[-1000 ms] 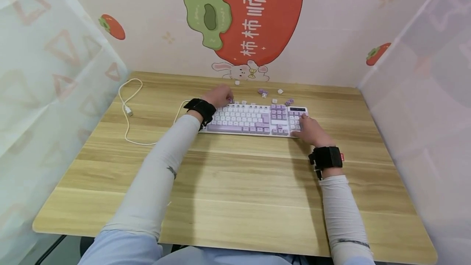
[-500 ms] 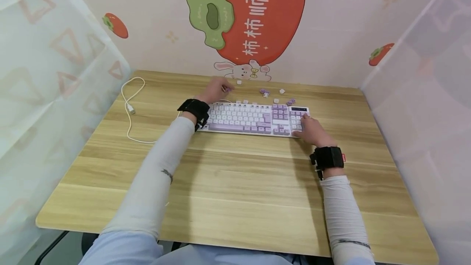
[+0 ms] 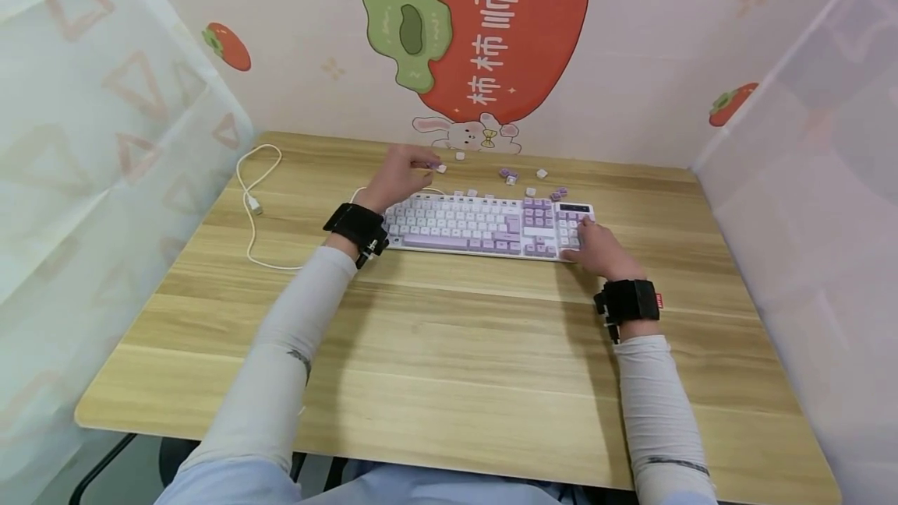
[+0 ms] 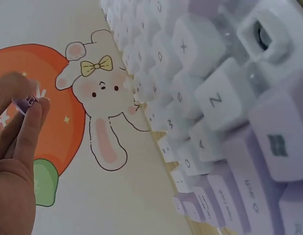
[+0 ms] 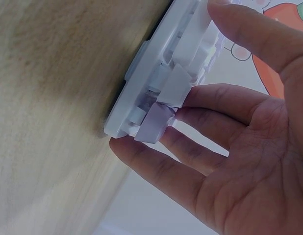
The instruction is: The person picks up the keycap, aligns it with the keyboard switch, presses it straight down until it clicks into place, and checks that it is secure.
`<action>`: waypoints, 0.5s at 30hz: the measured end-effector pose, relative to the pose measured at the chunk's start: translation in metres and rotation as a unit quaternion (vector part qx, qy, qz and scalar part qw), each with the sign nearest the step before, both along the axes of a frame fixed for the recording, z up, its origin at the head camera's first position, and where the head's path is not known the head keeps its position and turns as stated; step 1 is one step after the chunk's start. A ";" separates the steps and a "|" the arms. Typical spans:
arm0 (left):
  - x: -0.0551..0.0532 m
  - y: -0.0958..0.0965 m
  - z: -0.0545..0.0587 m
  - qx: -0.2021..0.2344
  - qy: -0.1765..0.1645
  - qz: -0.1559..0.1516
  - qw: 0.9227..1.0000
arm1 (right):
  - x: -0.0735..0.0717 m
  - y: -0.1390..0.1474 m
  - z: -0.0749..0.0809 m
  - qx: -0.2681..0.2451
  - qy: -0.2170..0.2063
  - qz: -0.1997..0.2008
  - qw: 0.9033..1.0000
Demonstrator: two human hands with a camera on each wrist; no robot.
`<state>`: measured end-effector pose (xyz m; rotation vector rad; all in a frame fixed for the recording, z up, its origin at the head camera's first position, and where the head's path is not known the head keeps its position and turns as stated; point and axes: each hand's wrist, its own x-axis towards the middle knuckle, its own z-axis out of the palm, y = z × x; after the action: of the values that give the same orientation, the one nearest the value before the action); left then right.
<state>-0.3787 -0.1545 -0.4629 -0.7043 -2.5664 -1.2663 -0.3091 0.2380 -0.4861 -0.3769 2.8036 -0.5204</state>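
Note:
My left hand (image 3: 403, 178) is over the far left side of the keyboard (image 3: 459, 242), pinching a small purple keycap (image 4: 28, 102) between thumb and fingertips. Right at those fingertips in the head view is a white keycap (image 3: 441, 169). The keyboard has white and lilac keys; one bare switch (image 4: 263, 36) shows near its Z key. My right hand (image 3: 605, 250) holds the keyboard's right end, over the number pad. In the right wrist view its thumb and one fingertip lie at the keyboard's edge, the other fingers against the outer keycaps (image 5: 155, 122).
Loose white and purple keycaps (image 3: 510, 180) lie behind the keyboard on the wooden table (image 3: 449, 349). One white keycap (image 3: 459, 156) is close to the back wall. A white cable (image 3: 251, 240) with its plug (image 3: 256, 206) loops at the left. Printed sheets enclose the table.
My left hand has lifted from the keyboard's top row and moved left and back with the purple keycap. The right hand stays on the keyboard's right end.

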 end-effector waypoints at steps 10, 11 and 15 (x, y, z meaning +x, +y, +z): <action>0.014 0.009 0.002 0.013 0.089 -0.008 0.996 | -0.002 0.000 -0.002 -0.001 -0.008 -0.003 1.000; 0.015 0.009 0.002 0.013 0.092 -0.006 0.996 | -0.002 0.000 -0.002 -0.001 -0.008 -0.003 1.000; 0.018 0.010 0.001 0.013 0.097 0.001 0.995 | -0.004 0.001 -0.003 0.002 -0.008 -0.005 1.000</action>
<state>-0.3612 -0.1441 -0.4615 -0.7785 -2.3907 -1.1665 -0.3133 0.2392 -0.4892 -0.3554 2.7913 -0.5181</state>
